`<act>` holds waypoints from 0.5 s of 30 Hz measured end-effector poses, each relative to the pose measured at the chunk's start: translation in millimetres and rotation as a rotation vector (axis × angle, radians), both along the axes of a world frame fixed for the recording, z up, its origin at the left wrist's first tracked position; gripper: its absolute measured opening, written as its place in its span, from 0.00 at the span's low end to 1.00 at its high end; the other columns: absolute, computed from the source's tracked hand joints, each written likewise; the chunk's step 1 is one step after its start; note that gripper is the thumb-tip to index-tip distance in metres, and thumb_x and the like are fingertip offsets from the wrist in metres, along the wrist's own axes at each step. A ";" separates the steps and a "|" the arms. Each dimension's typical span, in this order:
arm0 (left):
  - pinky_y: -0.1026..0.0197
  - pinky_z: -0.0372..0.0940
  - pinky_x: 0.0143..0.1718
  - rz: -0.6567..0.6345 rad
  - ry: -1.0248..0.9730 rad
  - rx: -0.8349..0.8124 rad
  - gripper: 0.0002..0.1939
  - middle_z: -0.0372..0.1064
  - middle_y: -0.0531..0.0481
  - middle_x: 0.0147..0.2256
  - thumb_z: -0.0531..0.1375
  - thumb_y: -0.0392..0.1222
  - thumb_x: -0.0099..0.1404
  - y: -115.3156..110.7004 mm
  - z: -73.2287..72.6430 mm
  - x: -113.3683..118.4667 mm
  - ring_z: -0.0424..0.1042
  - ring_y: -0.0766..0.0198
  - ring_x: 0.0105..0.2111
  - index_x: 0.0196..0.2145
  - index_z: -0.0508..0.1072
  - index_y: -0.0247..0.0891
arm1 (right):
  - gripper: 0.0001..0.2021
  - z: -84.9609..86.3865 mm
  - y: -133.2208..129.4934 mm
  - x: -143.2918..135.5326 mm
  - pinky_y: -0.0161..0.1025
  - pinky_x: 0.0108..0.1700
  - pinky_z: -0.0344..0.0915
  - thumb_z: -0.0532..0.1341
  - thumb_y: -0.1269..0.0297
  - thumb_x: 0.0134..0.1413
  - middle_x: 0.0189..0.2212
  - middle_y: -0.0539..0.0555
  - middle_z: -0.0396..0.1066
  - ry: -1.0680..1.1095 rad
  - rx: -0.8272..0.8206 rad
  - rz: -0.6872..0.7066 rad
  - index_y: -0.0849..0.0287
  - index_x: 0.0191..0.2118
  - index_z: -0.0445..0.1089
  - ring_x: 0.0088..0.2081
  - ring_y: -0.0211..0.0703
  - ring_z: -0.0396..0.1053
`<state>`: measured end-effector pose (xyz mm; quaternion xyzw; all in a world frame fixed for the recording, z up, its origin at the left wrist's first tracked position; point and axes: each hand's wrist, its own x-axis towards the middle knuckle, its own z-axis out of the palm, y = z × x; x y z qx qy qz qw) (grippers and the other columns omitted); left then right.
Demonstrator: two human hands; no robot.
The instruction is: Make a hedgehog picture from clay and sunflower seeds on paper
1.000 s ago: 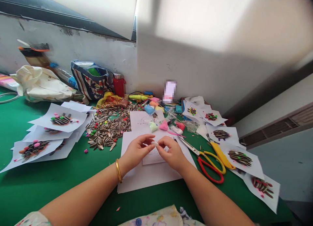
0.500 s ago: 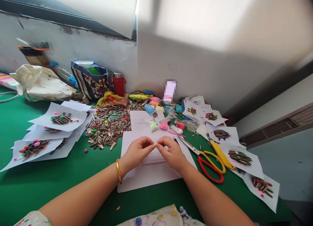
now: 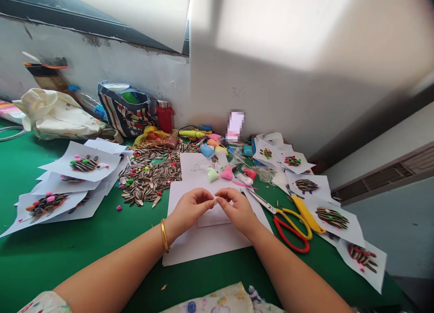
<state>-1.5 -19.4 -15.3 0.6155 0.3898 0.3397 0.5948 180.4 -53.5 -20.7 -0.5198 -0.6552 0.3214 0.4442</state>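
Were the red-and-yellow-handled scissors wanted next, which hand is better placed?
Probably the right hand: the scissors lie on its outer side, while the left hand is farther away. Both hands pinch a small white piece, so the right would first let go.

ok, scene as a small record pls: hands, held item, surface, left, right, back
left hand: pinching white piece; bangle on wrist
right hand: pinching same piece
piece shape: too small to tell
below hands: sketch sheet on larger paper
surface: green table
left side: seed pile, seed art
right side: scissors, more seed art
back: striped bag, red bottle
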 end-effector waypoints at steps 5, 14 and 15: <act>0.57 0.66 0.39 -0.014 0.256 0.219 0.09 0.74 0.49 0.34 0.58 0.46 0.64 10.1 -2.3 -7.6 0.72 0.60 0.35 0.37 0.73 0.38 | 0.04 -8.3 5.6 3.0 0.37 0.37 0.64 0.62 0.63 0.55 0.32 0.49 0.72 0.080 -0.124 -0.048 0.57 0.36 0.71 0.33 0.40 0.68; 0.55 0.65 0.44 -0.116 0.714 0.629 0.12 0.75 0.47 0.38 0.53 0.31 0.63 17.6 -6.9 -14.0 0.72 0.55 0.41 0.37 0.76 0.38 | 0.06 -9.0 5.3 -8.9 0.38 0.43 0.63 0.62 0.73 0.56 0.35 0.50 0.75 -0.423 -0.060 0.081 0.55 0.35 0.76 0.39 0.42 0.70; 0.55 0.65 0.44 -0.120 0.720 0.640 0.12 0.74 0.47 0.38 0.53 0.30 0.63 17.0 -6.3 -13.7 0.72 0.56 0.41 0.37 0.76 0.38 | 0.06 -9.9 5.9 -10.2 0.38 0.43 0.63 0.63 0.73 0.56 0.35 0.51 0.74 -0.453 -0.032 0.075 0.55 0.35 0.76 0.39 0.42 0.70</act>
